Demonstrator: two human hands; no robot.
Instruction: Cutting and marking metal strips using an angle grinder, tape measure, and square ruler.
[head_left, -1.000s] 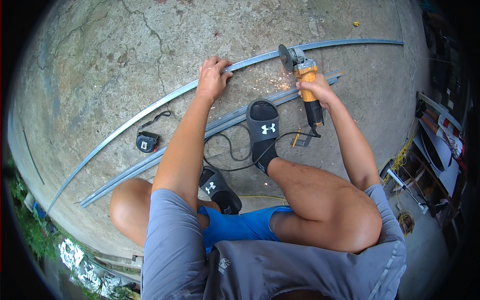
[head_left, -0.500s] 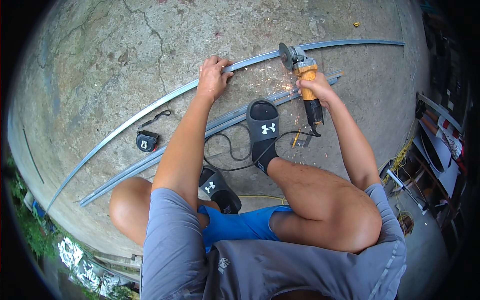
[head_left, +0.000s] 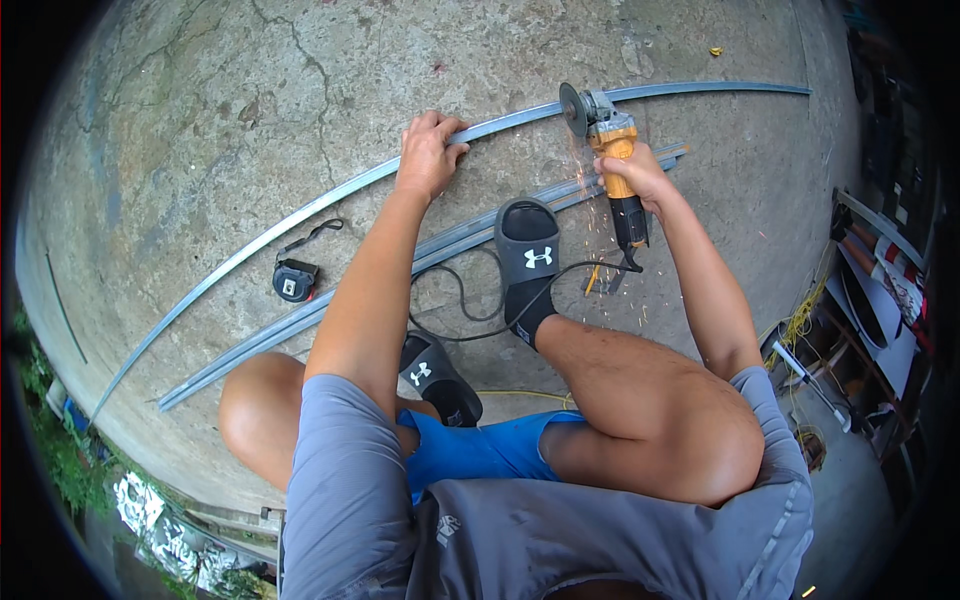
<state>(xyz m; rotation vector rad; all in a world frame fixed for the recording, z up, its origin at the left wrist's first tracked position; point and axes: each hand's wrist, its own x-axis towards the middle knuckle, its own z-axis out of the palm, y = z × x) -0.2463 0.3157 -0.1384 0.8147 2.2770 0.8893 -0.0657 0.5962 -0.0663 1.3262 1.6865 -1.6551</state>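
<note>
The left hand (head_left: 428,160) pinched the metal strip (head_left: 512,121) in its fingers, while rightward the right hand (head_left: 640,174) was clamped round the grinder (head_left: 617,148), whose sparks (head_left: 581,165) had swung in beside those fingers, suggesting a deepening cut.

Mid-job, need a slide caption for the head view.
Sparks fly below an angle grinder in the right hand while the left hand holds a long metal strip on the concrete.
</note>
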